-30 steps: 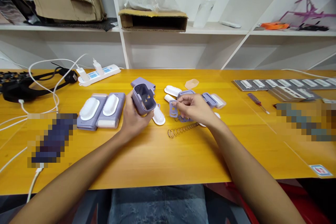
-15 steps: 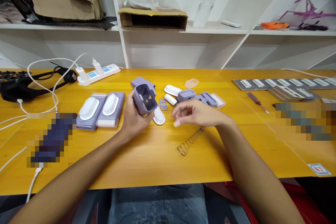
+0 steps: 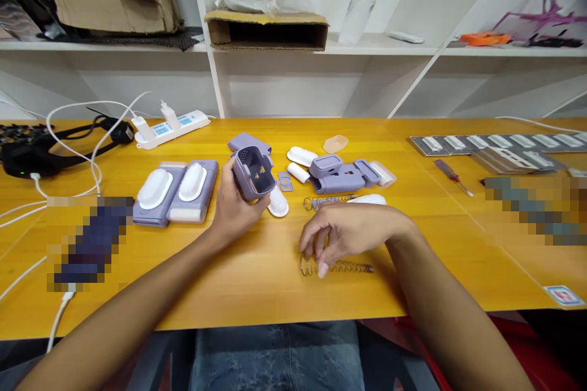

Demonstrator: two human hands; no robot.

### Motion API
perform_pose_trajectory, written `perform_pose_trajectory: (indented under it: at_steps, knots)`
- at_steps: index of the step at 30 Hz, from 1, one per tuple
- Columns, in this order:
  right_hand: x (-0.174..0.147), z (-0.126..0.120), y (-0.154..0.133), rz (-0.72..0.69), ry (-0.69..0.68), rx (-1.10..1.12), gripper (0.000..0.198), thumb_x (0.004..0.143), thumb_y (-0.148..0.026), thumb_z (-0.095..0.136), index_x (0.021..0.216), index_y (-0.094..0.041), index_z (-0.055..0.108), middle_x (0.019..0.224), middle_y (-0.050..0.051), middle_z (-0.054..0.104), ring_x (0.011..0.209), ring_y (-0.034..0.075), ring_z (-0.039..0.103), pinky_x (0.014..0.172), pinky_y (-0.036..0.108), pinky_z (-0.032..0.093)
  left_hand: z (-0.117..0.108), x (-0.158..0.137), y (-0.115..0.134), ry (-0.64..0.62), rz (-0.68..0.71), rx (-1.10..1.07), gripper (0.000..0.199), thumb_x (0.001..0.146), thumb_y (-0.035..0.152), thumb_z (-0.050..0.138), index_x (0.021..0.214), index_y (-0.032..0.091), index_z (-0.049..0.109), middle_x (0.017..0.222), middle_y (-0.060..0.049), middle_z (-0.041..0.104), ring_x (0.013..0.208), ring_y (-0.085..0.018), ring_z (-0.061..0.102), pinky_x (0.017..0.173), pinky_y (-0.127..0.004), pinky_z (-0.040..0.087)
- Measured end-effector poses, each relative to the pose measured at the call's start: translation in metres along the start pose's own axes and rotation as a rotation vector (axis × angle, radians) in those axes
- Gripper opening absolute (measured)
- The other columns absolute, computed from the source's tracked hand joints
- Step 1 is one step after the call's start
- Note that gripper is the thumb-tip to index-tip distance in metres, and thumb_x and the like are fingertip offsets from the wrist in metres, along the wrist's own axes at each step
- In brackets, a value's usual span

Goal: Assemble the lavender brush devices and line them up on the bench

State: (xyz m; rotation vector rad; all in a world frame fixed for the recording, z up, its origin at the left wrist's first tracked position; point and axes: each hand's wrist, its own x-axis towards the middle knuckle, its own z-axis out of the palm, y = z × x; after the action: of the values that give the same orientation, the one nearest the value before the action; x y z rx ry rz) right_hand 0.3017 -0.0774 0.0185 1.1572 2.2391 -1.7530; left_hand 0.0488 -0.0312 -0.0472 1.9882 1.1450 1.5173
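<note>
My left hand (image 3: pixel 233 204) is wrapped around a hollow lavender plastic housing (image 3: pixel 244 178), tilted so its open end faces me. Small brass-coloured contacts show inside it. Over the near part of the table, my right hand (image 3: pixel 337 232) has its fingers curled down onto a thin coil spring (image 3: pixel 353 267), thumb against the coils. That spring lies roughly sideways, partly covered by the fingers. Just behind this hand are a second coil spring (image 3: pixel 314 201) and a white oval piece (image 3: pixel 371 199), partly hidden. A white oval cover (image 3: pixel 277 203) lies beside the left fingertips.
Lavender housing parts (image 3: pixel 338 178) and a white cylinder (image 3: pixel 298 173) lie farther back. Two lavender units with white covers (image 3: pixel 191 183) sit at left, near a power strip (image 3: pixel 174 128) and cables. A screwdriver (image 3: pixel 453 177) lies right. White shelves (image 3: pixel 284 88) rise behind.
My right hand has come nearer to me and down onto the near spring, which has turned from slanted to sideways. The second spring and lavender parts are uncovered. My left hand stays put.
</note>
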Motion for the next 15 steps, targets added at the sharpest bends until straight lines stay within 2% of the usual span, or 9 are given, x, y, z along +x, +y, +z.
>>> perform_pose_trajectory:
  at_steps: [2, 4, 6, 8, 9, 11, 13, 15]
  knots:
    - [-0.002, -0.005, 0.002, -0.058, 0.046, -0.047, 0.041, 0.085, -0.049, 0.09, 0.111, -0.018, 0.083, 0.107, 0.008, 0.086, 0.095, 0.022, 0.082, 0.086, 0.031, 0.062, 0.0, 0.0, 0.0, -0.003, -0.003, 0.002, 0.063, 0.08, 0.027, 0.087, 0.13, 0.026, 0.048, 0.116, -0.006, 0.072, 0.103, -0.025, 0.074, 0.088, -0.043, 0.064]
    - [-0.001, -0.004, 0.003, -0.115, 0.106, -0.149, 0.047, 0.082, -0.05, 0.092, 0.114, -0.019, 0.08, 0.114, 0.008, 0.083, 0.098, 0.022, 0.077, 0.088, 0.033, 0.059, 0.0, 0.0, 0.001, -0.004, -0.005, 0.013, 0.063, 0.08, 0.027, 0.087, 0.13, 0.026, 0.048, 0.118, -0.007, 0.072, 0.106, -0.025, 0.073, 0.089, -0.044, 0.063]
    - [0.002, 0.004, 0.002, -0.153, 0.131, -0.274, 0.061, 0.071, -0.048, 0.1, 0.119, -0.019, 0.075, 0.117, 0.007, 0.079, 0.1, 0.023, 0.072, 0.089, 0.033, 0.057, 0.0, 0.0, 0.0, 0.0, -0.002, 0.017, 0.063, 0.08, 0.028, 0.086, 0.129, 0.026, 0.048, 0.118, -0.007, 0.072, 0.106, -0.025, 0.073, 0.089, -0.044, 0.063]
    - [0.009, 0.017, -0.001, -0.115, 0.108, -0.389, 0.072, 0.061, -0.041, 0.106, 0.12, -0.018, 0.07, 0.116, 0.007, 0.075, 0.097, 0.024, 0.069, 0.085, 0.032, 0.055, 0.0, 0.0, -0.001, 0.0, -0.001, 0.015, 0.062, 0.079, 0.027, 0.087, 0.129, 0.026, 0.048, 0.115, -0.006, 0.072, 0.102, -0.025, 0.073, 0.087, -0.043, 0.063]
    - [0.012, 0.024, -0.003, -0.074, 0.12, -0.464, 0.07, 0.059, -0.037, 0.106, 0.115, -0.017, 0.069, 0.114, 0.007, 0.074, 0.094, 0.024, 0.068, 0.081, 0.032, 0.053, 0.0, 0.0, -0.002, -0.001, -0.001, 0.013, 0.063, 0.079, 0.026, 0.087, 0.128, 0.026, 0.048, 0.114, -0.006, 0.072, 0.1, -0.024, 0.073, 0.085, -0.043, 0.063]
    - [0.019, 0.036, -0.006, -0.005, 0.2, -0.595, 0.044, 0.073, -0.027, 0.098, 0.104, -0.017, 0.068, 0.111, 0.009, 0.073, 0.096, 0.026, 0.067, 0.079, 0.032, 0.05, 0.001, 0.0, -0.003, -0.001, 0.004, 0.013, 0.063, 0.077, 0.023, 0.086, 0.127, 0.027, 0.048, 0.113, -0.005, 0.072, 0.097, -0.023, 0.073, 0.083, -0.042, 0.063]
    - [0.023, 0.04, -0.009, -0.018, 0.249, -0.591, 0.024, 0.085, -0.012, 0.083, 0.103, -0.018, 0.068, 0.111, 0.009, 0.074, 0.1, 0.026, 0.068, 0.083, 0.032, 0.049, 0.001, 0.0, -0.004, 0.001, 0.015, 0.014, 0.061, 0.078, 0.023, 0.086, 0.126, 0.026, 0.049, 0.114, -0.005, 0.072, 0.097, -0.023, 0.073, 0.083, -0.041, 0.063]
    - [0.023, 0.036, -0.009, -0.062, 0.248, -0.508, 0.023, 0.088, -0.007, 0.077, 0.105, -0.019, 0.069, 0.112, 0.008, 0.076, 0.102, 0.025, 0.07, 0.086, 0.032, 0.05, 0.002, 0.0, -0.004, -0.001, 0.022, 0.012, 0.061, 0.079, 0.025, 0.085, 0.128, 0.026, 0.048, 0.115, -0.005, 0.072, 0.098, -0.023, 0.073, 0.084, -0.042, 0.063]
